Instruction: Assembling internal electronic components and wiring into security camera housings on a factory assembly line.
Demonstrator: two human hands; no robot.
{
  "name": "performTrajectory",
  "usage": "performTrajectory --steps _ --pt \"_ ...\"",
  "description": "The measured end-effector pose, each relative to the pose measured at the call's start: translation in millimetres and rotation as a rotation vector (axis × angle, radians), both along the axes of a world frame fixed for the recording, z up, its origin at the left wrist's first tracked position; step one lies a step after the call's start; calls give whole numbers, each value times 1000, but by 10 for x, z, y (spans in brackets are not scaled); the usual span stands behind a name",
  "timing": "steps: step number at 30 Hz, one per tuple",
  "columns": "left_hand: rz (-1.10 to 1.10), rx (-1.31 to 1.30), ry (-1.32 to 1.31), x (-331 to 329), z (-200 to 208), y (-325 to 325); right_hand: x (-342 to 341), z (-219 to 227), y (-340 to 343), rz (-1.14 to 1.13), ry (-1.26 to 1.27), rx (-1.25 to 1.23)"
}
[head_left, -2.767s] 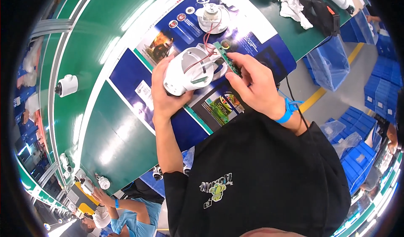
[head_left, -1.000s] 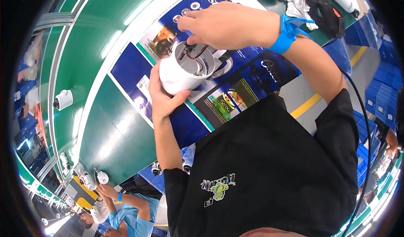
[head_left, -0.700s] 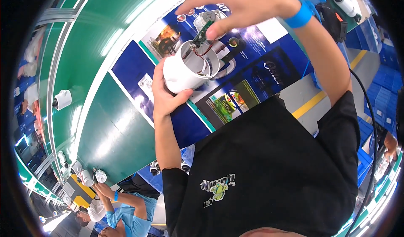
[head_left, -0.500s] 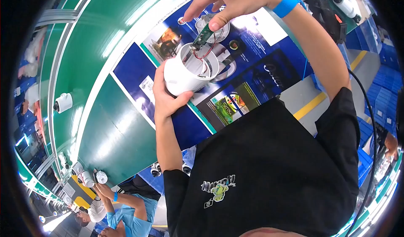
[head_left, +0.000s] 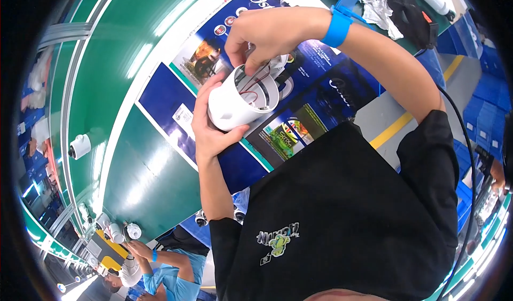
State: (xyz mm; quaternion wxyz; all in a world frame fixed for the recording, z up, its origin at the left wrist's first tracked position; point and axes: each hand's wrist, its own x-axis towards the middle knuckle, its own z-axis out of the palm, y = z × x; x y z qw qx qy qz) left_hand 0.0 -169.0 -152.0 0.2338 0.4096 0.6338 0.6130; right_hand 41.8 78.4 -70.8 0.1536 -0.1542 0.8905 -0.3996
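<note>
Left hand [head_left: 209,123] is clamped around a white cylindrical housing [head_left: 241,100], open mouth tilted up and right toward the right hand [head_left: 267,34], whose pinched fingertips dip into that mouth among red wires [head_left: 255,84], above the blue printed sheet [head_left: 320,95] on the green tabletop [head_left: 139,162].

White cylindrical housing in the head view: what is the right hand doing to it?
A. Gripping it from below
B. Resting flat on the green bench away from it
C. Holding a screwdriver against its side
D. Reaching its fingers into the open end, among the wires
D: the right hand curls over the white cylindrical housing, fingers at its open end where red wires show, while the left hand cradles it.
</note>
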Motion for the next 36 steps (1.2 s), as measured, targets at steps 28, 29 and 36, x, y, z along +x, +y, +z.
performTrajectory --steps 28,29,36 --pt "-8 -50 -30 15 -23 10 849 -832 161 -450 433 -88" --pt "-4 -43 -19 14 -40 26 862 -841 157 -475 456 -117" --pt "-74 50 248 -26 -126 92 1137 -447 153 -459 464 -275"
